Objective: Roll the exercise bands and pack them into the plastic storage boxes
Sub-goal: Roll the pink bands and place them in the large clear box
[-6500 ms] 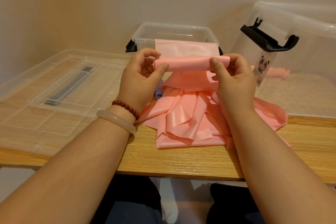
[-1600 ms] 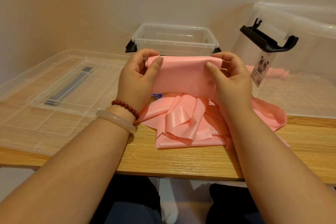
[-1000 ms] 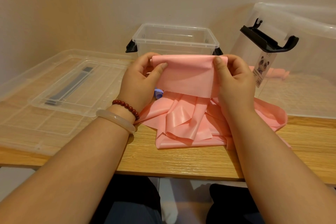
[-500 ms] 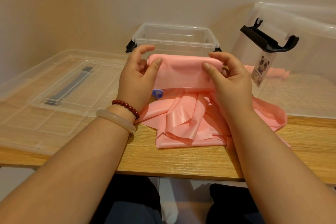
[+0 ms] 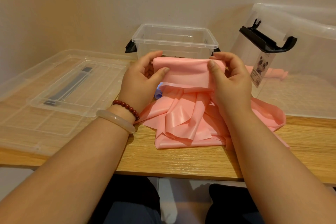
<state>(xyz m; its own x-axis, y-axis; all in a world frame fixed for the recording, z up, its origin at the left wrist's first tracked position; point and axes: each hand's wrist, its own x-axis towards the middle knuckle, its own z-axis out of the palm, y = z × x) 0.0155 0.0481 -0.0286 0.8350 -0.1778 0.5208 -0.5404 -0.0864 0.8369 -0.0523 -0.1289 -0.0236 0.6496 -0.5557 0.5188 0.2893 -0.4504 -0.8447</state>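
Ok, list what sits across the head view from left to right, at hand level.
clear lid with the grey handle → left hand → pink band roll → right hand → large clear storage box. The small clear box behind the hands overlaps them, so it is omitted.

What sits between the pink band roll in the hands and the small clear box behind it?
Nothing visible. Left hand and right hand grip the pink band roll just in front of the small clear box, which is open-topped. Only snag: the band's unrolled tail hangs down to the heap on the table.
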